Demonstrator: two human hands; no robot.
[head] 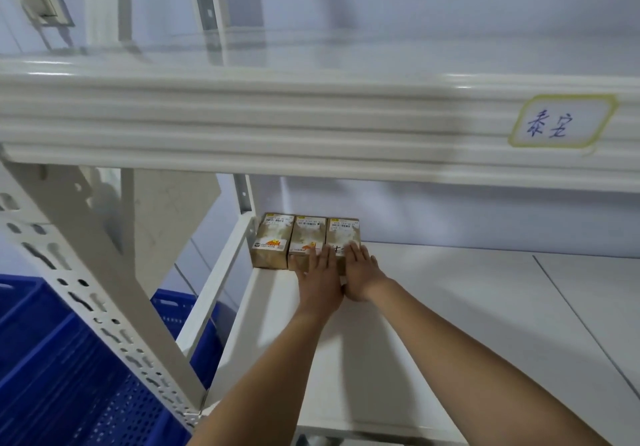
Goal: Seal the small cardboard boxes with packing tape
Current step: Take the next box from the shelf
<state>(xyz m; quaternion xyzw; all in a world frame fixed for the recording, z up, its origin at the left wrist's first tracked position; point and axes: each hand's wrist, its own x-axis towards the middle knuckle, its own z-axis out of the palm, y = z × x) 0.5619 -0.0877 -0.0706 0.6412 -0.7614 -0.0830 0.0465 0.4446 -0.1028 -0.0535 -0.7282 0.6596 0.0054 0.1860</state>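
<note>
Both forearms are reaching up from the bottom of the frame. Left hand (320, 274) and right hand (360, 272) are lying flat, fingers straight, pressing the middle box (306, 237) and right box (343, 234), seemingly squaring the row against the left box (272, 239) on the shelf (450, 289). Tape seams and labels are too blurred to read.

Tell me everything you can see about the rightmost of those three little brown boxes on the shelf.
The rightmost small brown cardboard box looks wrapped in glossy clear tape, with a white barcode label near its far end. It lies flat at the back left of the white metal shelf, side by side against the middle brown box. The right hand lies on its near end with straight fingers; the left hand lies across the seam with the middle box.
</note>
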